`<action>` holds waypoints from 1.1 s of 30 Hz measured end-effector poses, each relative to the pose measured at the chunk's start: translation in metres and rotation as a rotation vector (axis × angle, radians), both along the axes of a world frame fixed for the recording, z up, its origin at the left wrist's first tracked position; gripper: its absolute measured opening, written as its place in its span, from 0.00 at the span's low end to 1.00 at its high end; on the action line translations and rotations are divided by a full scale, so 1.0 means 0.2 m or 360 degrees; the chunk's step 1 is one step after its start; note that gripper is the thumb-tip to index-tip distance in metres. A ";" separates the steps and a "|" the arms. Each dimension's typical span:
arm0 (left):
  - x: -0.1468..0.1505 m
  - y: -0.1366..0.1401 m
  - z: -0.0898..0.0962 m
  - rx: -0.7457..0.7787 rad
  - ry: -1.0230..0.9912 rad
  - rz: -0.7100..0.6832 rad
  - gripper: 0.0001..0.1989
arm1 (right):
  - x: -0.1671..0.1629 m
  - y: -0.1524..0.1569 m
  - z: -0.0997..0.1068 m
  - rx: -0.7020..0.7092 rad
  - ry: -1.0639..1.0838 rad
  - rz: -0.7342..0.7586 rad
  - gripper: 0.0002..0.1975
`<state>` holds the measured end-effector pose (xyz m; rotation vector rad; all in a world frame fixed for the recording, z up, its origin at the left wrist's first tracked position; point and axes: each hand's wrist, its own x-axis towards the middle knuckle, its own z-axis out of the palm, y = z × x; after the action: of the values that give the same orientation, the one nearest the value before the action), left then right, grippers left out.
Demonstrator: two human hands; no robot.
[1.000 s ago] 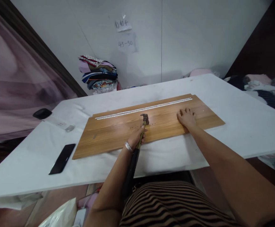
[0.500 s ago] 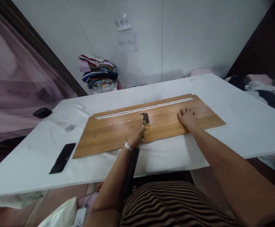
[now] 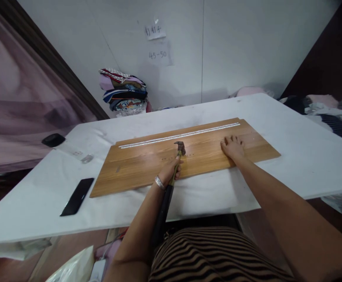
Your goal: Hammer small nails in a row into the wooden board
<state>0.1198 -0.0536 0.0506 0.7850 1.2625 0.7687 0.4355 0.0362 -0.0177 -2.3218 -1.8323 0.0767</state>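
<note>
Black-handled hammer [image 3: 167, 197], left hand [image 3: 166, 172] around it, head [image 3: 181, 147] beyond fingers [image 3: 178, 175]

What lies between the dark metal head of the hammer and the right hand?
The head view shows brown wooden board there, with a few small dark dots nearer the hammer head.

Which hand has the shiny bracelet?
The left hand holding the hammer: a silvery bracelet circles its wrist. The right hand, on the wooden board, wears none.
</note>
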 end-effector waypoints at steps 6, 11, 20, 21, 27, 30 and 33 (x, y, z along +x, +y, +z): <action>0.01 0.00 0.00 -0.0006 0.0018 0.0003 0.24 | 0.00 0.01 0.00 -0.0008 0.0018 -0.0007 0.27; 0.01 0.00 0.01 0.0024 0.0013 -0.0010 0.23 | 0.00 0.00 0.00 0.0002 0.0028 -0.0005 0.28; 0.01 -0.01 0.02 -0.0021 0.0008 0.0017 0.22 | 0.00 0.00 0.00 -0.0003 0.0026 -0.0009 0.28; 0.01 -0.01 0.02 -0.0012 0.0001 0.0017 0.22 | 0.00 0.00 0.00 0.0001 0.0026 -0.0002 0.27; 0.01 -0.01 0.01 -0.0025 0.0020 0.0012 0.23 | -0.01 -0.01 0.02 0.0014 0.0042 0.0003 0.27; 0.01 -0.01 0.02 -0.0025 0.0031 0.0011 0.23 | -0.01 -0.01 0.02 -0.0007 0.0061 -0.0011 0.27; 0.00 -0.01 0.02 -0.0002 0.0002 0.0008 0.23 | -0.01 -0.01 0.02 -0.0008 0.0066 -0.0017 0.27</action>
<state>0.1202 -0.0553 0.0554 0.7813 1.2665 0.7715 0.4339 0.0351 -0.0140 -2.3153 -1.8017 0.1269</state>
